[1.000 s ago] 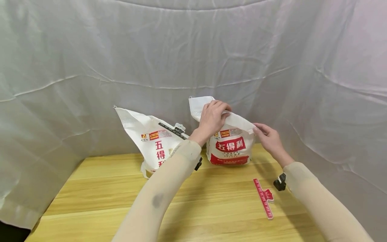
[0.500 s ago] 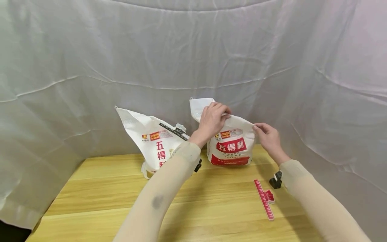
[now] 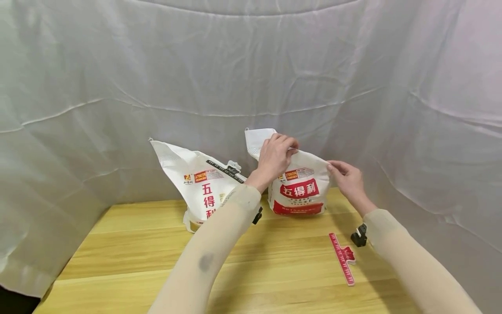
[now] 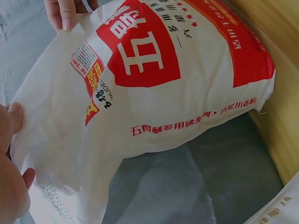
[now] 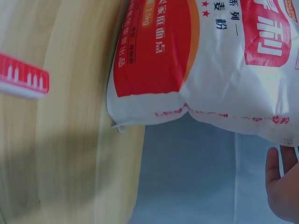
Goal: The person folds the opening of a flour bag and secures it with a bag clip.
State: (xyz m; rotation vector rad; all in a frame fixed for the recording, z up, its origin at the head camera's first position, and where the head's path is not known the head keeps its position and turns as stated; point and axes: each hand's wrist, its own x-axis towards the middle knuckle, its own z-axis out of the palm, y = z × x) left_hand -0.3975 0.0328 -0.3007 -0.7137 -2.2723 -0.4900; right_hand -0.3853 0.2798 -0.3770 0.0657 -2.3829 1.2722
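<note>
A white flour bag with red panels stands upright at the back of the table, its top edge drawn out between both hands. My left hand grips the top edge left of its middle, and the bag's white corner sticks up beyond it. At the right end of that edge, my right hand pinches the corner between thumb and fingers. In the left wrist view, the upper part of the flour bag looks flat and creased between the hands. The right wrist view shows its full lower part and bottom corner.
A second flour bag leans at the left, with a black sealing clip across its slanted top. A red sealing clip lies on the wooden table near my right forearm. Grey cloth hangs behind and at both sides.
The folded white band along the bag's top edge has turned back out of sight, and that edge sits slightly lower. My right wrist has shifted slightly left. Both hands keep their hold.
</note>
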